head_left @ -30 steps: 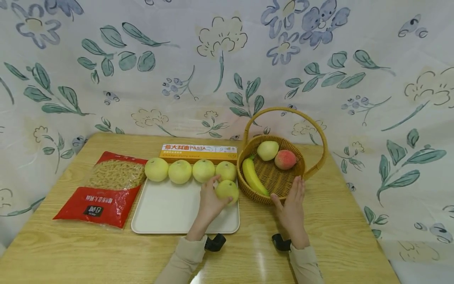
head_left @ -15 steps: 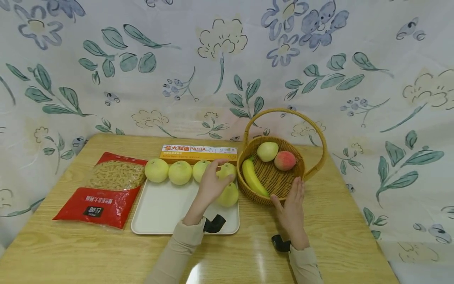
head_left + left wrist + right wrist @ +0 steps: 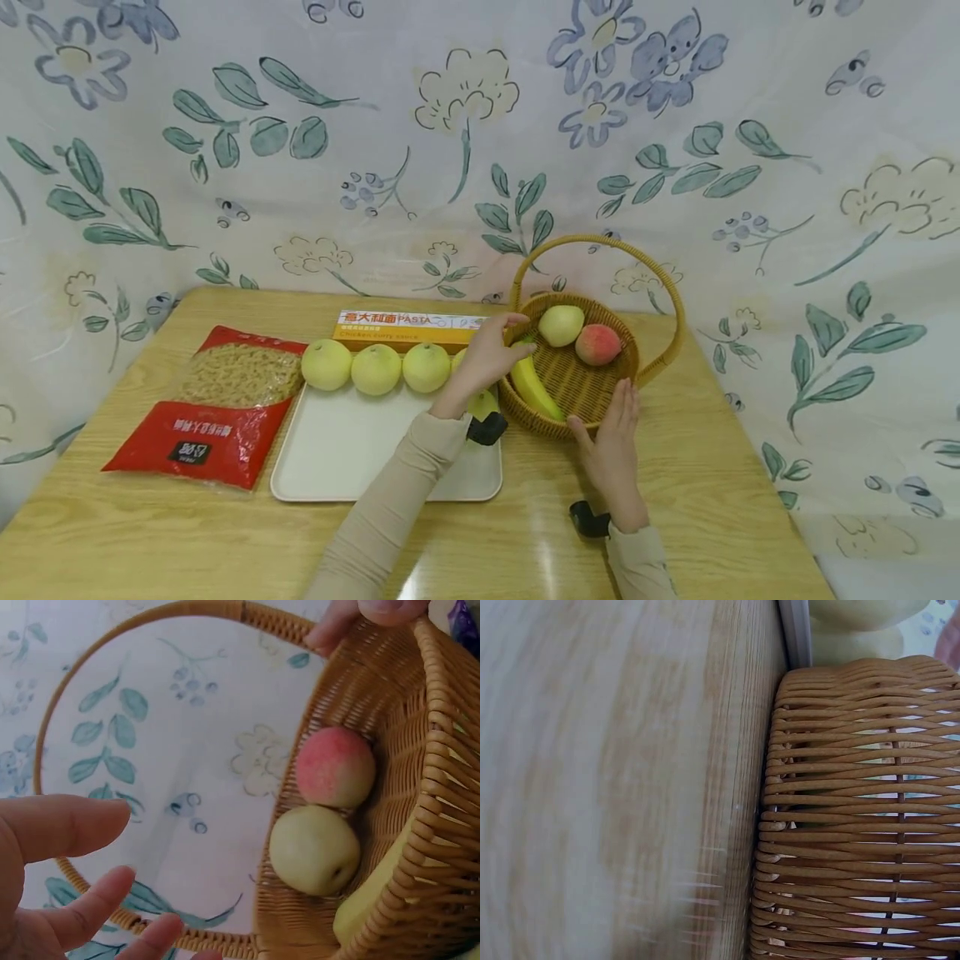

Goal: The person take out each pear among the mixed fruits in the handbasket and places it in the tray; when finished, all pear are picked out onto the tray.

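My left hand (image 3: pixel 491 354) is held over the left rim of a wicker basket (image 3: pixel 570 433), fingers apart and nothing in them. In the left wrist view, the left hand's thumb and fingers (image 3: pixel 64 829) are spread beside the basket. My right hand (image 3: pixel 615 450) touches the basket's front rim with thumb and straight fingers. Inside lie a banana (image 3: pixel 536 389), a pale green round fruit (image 3: pixel 561 326) and a pink peach (image 3: pixel 598 344). The right wrist view shows the woven basket wall (image 3: pixel 855 810) but not the hand's grip.
A white tray (image 3: pixel 330 467) left of the basket bears several yellow-green round fruits (image 3: pixel 377 369), partly hidden by the left arm. Behind it lies a pasta box (image 3: pixel 405 332). A red pasta bag (image 3: pixel 202 437) lies farther left. A floral cloth (image 3: pixel 360 167) hangs behind the wooden table (image 3: pixel 187 533).
My left hand has let go of the nearest round fruit on the tray, risen, and moved right to the basket's left rim. The right hand has stayed at the basket.
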Demonstrator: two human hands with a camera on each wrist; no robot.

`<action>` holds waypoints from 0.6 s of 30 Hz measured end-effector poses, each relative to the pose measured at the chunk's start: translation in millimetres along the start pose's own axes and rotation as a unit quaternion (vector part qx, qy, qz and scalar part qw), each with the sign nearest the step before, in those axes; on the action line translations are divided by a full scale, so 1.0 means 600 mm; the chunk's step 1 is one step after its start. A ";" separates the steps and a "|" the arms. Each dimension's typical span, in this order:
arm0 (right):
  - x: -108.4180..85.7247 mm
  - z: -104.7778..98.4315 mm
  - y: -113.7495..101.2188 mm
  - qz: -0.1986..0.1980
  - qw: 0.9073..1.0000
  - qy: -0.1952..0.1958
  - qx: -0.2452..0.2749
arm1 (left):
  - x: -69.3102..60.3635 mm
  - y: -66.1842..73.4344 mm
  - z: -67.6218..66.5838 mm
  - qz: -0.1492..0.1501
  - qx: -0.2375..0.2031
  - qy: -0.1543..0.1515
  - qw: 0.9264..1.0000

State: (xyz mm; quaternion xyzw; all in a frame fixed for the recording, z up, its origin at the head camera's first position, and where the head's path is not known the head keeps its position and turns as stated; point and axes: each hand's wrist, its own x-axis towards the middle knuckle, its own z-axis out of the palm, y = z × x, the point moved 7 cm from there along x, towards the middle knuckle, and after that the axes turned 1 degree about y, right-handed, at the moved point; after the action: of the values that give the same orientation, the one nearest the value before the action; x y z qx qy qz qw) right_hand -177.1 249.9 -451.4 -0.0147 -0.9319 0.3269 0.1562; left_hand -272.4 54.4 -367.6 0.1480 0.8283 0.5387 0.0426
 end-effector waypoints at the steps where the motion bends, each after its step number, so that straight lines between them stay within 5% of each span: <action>1: 0.000 -0.001 0.001 0.001 1.000 0.001 -0.001 | 0.009 0.001 0.007 0.002 0.007 -0.009 1.000; 7: 0.000 0.001 0.005 0.005 1.000 -0.004 -0.007 | 0.054 -0.002 0.038 -0.005 0.029 -0.061 0.998; 12: 0.002 0.003 0.003 0.006 1.000 -0.003 -0.008 | 0.072 -0.013 0.055 -0.024 0.016 -0.089 0.996; 18: 0.003 0.001 0.000 -0.003 1.000 0.015 -0.012 | 0.096 -0.021 0.072 -0.033 0.038 -0.095 0.994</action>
State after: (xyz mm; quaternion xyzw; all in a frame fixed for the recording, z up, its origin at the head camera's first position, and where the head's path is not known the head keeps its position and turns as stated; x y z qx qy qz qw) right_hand -178.8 249.6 -451.5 -0.0189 -0.9332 0.3152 0.1714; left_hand -320.2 104.2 -391.9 0.1729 0.8449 0.4884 0.1331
